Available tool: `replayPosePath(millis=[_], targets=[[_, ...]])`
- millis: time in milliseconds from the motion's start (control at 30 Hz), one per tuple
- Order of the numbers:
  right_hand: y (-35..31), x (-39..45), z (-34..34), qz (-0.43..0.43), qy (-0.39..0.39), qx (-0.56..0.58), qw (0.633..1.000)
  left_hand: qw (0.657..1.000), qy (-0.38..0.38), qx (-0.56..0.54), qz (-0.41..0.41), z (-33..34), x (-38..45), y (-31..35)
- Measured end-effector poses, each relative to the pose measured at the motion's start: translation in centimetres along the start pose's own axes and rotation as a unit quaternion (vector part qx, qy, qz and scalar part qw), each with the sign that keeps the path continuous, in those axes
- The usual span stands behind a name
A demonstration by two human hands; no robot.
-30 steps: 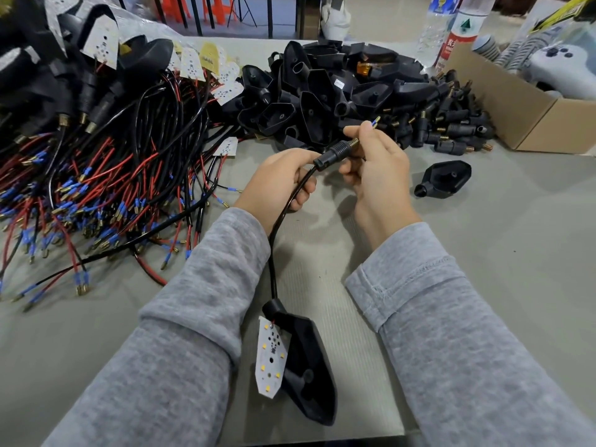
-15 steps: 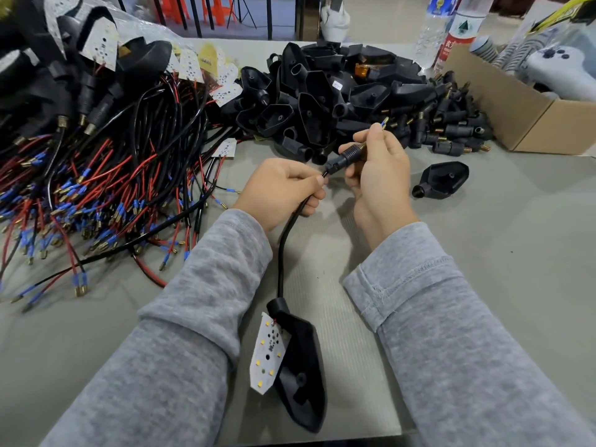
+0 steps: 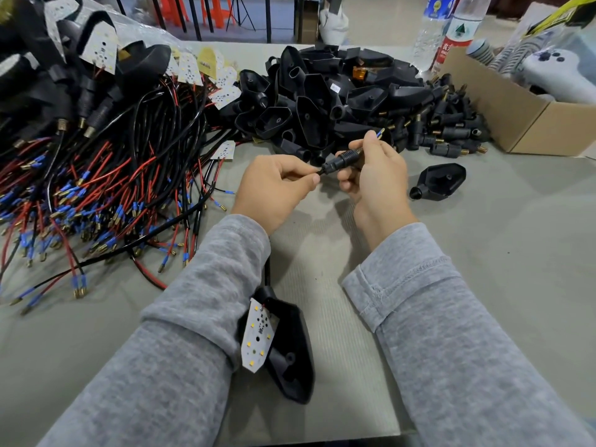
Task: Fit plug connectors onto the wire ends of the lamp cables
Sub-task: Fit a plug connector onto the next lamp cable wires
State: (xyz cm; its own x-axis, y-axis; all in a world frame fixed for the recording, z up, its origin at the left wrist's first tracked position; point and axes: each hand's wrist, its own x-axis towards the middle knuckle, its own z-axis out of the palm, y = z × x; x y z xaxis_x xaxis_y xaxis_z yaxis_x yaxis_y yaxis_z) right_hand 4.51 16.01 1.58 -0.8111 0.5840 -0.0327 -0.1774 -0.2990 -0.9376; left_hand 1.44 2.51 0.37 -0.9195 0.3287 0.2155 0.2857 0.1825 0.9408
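Observation:
My right hand (image 3: 375,174) grips a black ribbed plug connector (image 3: 343,158) that sits on a lamp cable. A blue-sleeved wire end (image 3: 380,132) sticks out above my right fingers. My left hand (image 3: 277,185) pinches the black cable just behind the connector. The cable runs down under my left sleeve to a black lamp housing (image 3: 292,350) with a white LED board (image 3: 258,333), lying on the mat near me.
A tangle of red and black cables with blue-sleeved ends (image 3: 96,188) fills the left. Black lamp housings (image 3: 316,101) and loose plug connectors (image 3: 451,133) are heaped behind my hands. One housing (image 3: 438,181) lies alone at the right. A cardboard box (image 3: 516,114) and bottles (image 3: 451,30) stand back right.
My left hand slid up the cable to just behind the connector. The lamp housing near me was dragged slightly left and nearer my left sleeve.

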Motion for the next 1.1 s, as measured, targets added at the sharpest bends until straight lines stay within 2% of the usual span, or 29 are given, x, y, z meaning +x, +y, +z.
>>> replayPosePath(millis=[200, 333, 500, 667, 933, 1100], targets=[[-0.3, -0.3, 0.9, 0.060, -0.079, 0.066, 0.993, 0.999, 0.051, 0.015, 0.010, -0.1, 0.2, 0.0], [-0.1, -0.4, 0.9, 0.036, -0.115, 0.028, 0.992, 0.998, 0.052, 0.012, 0.015, -0.1, 0.1, 0.1], [0.2, -0.4, 0.4, 0.019, -0.094, -0.045, 0.994, 0.998, 0.048, 0.026, 0.018, 0.2, 0.1, 0.0], [0.1, -0.6, 0.8, 0.012, -0.106, -0.051, 0.993, 0.998, 0.065, 0.014, 0.009, 0.1, 0.2, -0.1], [-0.4, -1.0, 1.0, 0.038, -0.137, -0.025, 0.990, 0.995, 0.043, -0.093, -0.010, 0.0, 0.0, 0.3], [-0.1, -0.8, 0.9, 0.016, -0.106, -0.006, 0.994, 0.985, 0.007, -0.153, -0.084, 0.4, 0.0, 1.1]])
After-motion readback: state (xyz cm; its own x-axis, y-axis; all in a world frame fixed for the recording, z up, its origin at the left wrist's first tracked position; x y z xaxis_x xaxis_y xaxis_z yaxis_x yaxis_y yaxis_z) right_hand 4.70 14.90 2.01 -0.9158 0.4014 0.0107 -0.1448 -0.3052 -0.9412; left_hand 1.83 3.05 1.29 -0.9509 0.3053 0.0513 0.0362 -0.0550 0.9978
